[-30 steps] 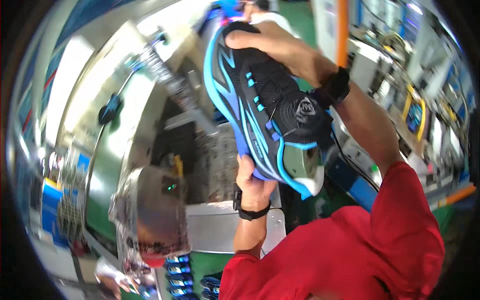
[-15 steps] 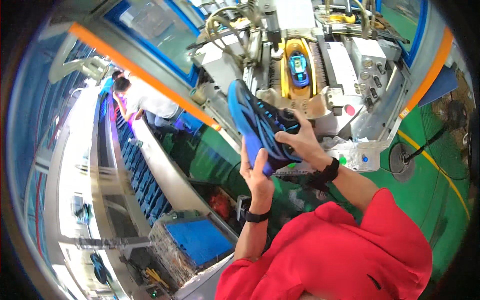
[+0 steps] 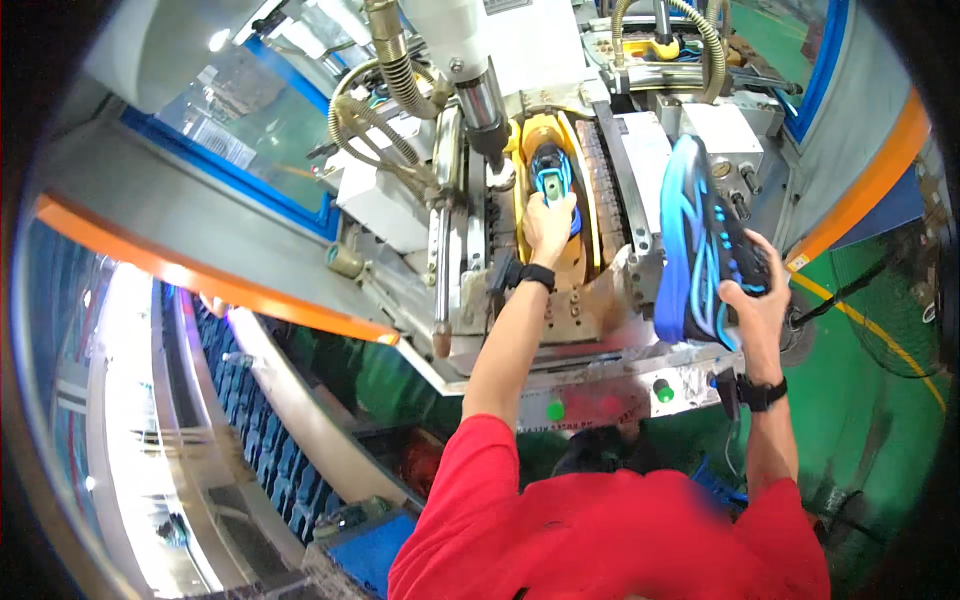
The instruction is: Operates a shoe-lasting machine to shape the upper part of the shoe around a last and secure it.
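My right hand (image 3: 762, 295) grips a black shoe with a blue sole (image 3: 690, 250) by its heel end, holding it up at the right of the machine with the toe pointing away. My left hand (image 3: 548, 225) reaches into the yellow-sided cradle (image 3: 590, 185) of the machine. Its fingers close round the near end of a second blue and black shoe (image 3: 551, 172), which lies between the yellow walls. Part of that shoe is hidden under my hand.
A metal press cylinder (image 3: 483, 105) stands just left of the cradle, with ribbed hoses (image 3: 390, 60) beyond. Buttons (image 3: 663, 390) sit on the machine's front edge. An orange-edged frame (image 3: 220, 285) runs at left, above a conveyor (image 3: 255, 420). A fan (image 3: 800, 330) stands at right.
My left hand has let go of the held shoe and moved to the one in the cradle. My right hand has carried its shoe to the right. The view has shifted closer to the machine.
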The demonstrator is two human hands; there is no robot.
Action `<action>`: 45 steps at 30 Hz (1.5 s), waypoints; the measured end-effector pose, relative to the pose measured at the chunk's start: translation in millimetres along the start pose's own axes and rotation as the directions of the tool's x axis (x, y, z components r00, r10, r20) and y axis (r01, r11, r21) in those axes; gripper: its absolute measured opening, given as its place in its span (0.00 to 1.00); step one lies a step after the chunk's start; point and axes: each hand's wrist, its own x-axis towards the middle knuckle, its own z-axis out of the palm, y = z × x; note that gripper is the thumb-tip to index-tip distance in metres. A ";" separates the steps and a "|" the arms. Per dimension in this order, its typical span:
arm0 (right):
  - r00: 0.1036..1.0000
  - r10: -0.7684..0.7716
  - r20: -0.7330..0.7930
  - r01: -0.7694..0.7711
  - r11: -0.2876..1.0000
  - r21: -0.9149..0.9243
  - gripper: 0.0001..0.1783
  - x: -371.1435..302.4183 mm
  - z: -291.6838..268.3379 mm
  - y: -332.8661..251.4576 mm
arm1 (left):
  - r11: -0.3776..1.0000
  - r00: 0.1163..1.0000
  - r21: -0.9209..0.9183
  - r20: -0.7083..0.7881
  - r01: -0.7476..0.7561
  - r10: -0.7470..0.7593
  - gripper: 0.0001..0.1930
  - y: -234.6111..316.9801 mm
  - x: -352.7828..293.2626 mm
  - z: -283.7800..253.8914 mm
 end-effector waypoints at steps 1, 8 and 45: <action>0.999 -0.003 -0.050 0.000 0.998 -0.062 0.33 1.6 -1.9 -0.9 | 0.998 0.998 0.065 0.055 0.024 -0.027 0.25 -1.7 12.2 13.2; 0.992 -0.081 -0.098 0.044 0.942 -0.333 0.27 80.0 19.6 1.3 | 0.997 0.999 -0.066 0.008 0.034 -0.033 0.11 -24.0 41.5 5.4; 0.270 -0.190 0.944 0.613 0.790 -0.016 0.17 -230.5 201.8 234.9 | 0.994 0.987 0.099 -0.155 0.048 -0.032 0.25 -23.3 -406.6 -321.6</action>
